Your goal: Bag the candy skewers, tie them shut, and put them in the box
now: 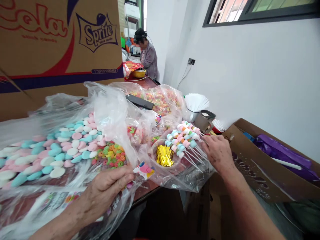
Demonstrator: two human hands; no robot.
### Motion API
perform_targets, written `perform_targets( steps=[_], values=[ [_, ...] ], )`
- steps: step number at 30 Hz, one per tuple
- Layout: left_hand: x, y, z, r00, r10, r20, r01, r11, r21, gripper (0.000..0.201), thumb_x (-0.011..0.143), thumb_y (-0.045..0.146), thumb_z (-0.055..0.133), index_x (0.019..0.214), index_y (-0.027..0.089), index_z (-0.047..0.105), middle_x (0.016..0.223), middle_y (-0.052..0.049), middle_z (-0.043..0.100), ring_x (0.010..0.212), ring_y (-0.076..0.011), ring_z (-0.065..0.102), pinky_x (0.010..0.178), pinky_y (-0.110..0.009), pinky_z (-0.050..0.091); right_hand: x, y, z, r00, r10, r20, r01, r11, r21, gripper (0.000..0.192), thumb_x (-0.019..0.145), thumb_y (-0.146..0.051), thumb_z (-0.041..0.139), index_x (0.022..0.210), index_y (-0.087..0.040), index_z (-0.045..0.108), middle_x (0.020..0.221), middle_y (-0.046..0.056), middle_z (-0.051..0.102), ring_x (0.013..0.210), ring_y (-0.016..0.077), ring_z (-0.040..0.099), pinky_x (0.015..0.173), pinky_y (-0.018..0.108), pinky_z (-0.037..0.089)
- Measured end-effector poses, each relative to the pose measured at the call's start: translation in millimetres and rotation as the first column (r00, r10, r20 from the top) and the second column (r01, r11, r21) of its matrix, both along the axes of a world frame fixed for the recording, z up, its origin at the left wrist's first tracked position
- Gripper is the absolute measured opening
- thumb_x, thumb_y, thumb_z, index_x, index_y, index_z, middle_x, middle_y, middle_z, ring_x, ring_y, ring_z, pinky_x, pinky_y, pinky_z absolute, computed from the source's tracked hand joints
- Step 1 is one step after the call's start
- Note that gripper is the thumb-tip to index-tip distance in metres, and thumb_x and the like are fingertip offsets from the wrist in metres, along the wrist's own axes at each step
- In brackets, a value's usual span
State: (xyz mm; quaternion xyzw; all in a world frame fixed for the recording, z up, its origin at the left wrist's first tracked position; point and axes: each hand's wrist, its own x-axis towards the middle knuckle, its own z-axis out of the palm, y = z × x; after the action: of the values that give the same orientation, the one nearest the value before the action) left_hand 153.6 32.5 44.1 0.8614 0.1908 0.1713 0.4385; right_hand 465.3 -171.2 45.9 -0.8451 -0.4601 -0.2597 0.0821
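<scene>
From the head view I see my left hand (105, 191) pinching the clear plastic bag (75, 186) at the bench (147, 188) edge, just left of the gold twist ties (164, 155). Right of those ties, my right hand (218, 151) closes on the candy skewers (183, 138).

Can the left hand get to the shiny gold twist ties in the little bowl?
Probably yes: the gold twist ties lie uncovered just right of the left hand, though it is pinching a clear bag.
</scene>
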Motion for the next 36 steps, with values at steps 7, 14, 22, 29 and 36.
perform_targets(
  steps=[7, 14, 22, 29, 36],
  values=[
    [-7.2, 3.4, -1.0, 0.999, 0.032, 0.013, -0.030, 0.983, -0.183, 0.025, 0.090, 0.036, 0.057, 0.080, 0.020, 0.073, 0.075, 0.000, 0.068, 0.067, -0.0137, 0.059, 0.062, -0.021, 0.048, 16.3, -13.2, -20.9, 0.997, 0.063, 0.052, -0.060, 0.997, -0.046, 0.026, 0.095, -0.021, 0.041, 0.083, -0.016, 0.064, 0.080, 0.011, 0.064, 0.079, 0.0251, 0.055, 0.071, 0.036, 0.038],
    [-15.4, 9.8, 8.8, 0.998, 0.056, -0.017, -0.058, 0.982, -0.182, 0.028, 0.087, 0.036, 0.057, 0.069, 0.018, 0.067, 0.065, 0.002, 0.060, 0.061, -0.0114, 0.052, 0.057, -0.020, 0.043, -18.0, -14.9, 9.7, 0.907, 0.397, -0.139, -0.333, 0.881, 0.337, 0.019, 0.097, -0.028, 0.043, 0.098, -0.021, 0.061, 0.092, 0.008, 0.063, 0.084, 0.0207, 0.061, 0.077, 0.033, 0.048],
    [-19.5, 12.4, 9.8, 0.994, 0.000, -0.106, -0.039, 0.930, -0.364, 0.034, 0.088, 0.042, 0.055, 0.066, 0.017, 0.062, 0.062, 0.003, 0.057, 0.058, -0.0106, 0.050, 0.053, -0.020, 0.040, -61.9, 5.5, 15.9, 0.736, 0.656, -0.166, -0.581, 0.738, 0.343, 0.016, 0.094, -0.015, 0.049, 0.103, -0.019, 0.062, 0.095, 0.008, 0.063, 0.088, 0.0192, 0.062, 0.079, 0.031, 0.052],
    [-22.2, 10.8, 11.6, 0.992, 0.050, -0.113, -0.090, 0.920, -0.381, 0.030, 0.085, 0.041, 0.059, 0.068, 0.017, 0.061, 0.062, 0.004, 0.056, 0.057, -0.0097, 0.047, 0.052, -0.020, 0.036, -65.6, 12.4, 18.2, 0.690, 0.717, -0.096, -0.672, 0.684, 0.284, 0.018, 0.092, -0.006, 0.049, 0.103, -0.016, 0.060, 0.093, 0.009, 0.062, 0.088, 0.0203, 0.060, 0.076, 0.031, 0.049],
    [-19.3, 15.1, 10.9, 0.987, 0.094, -0.132, -0.126, 0.959, -0.255, 0.026, 0.084, 0.041, 0.059, 0.078, 0.017, 0.067, 0.068, 0.001, 0.063, 0.065, -0.0131, 0.054, 0.060, -0.022, 0.041, -61.5, 7.9, 16.0, 0.712, 0.699, -0.063, -0.668, 0.703, 0.243, 0.020, 0.091, -0.005, 0.051, 0.107, -0.015, 0.058, 0.095, 0.010, 0.061, 0.087, 0.0215, 0.057, 0.078, 0.035, 0.046]
  ],
)
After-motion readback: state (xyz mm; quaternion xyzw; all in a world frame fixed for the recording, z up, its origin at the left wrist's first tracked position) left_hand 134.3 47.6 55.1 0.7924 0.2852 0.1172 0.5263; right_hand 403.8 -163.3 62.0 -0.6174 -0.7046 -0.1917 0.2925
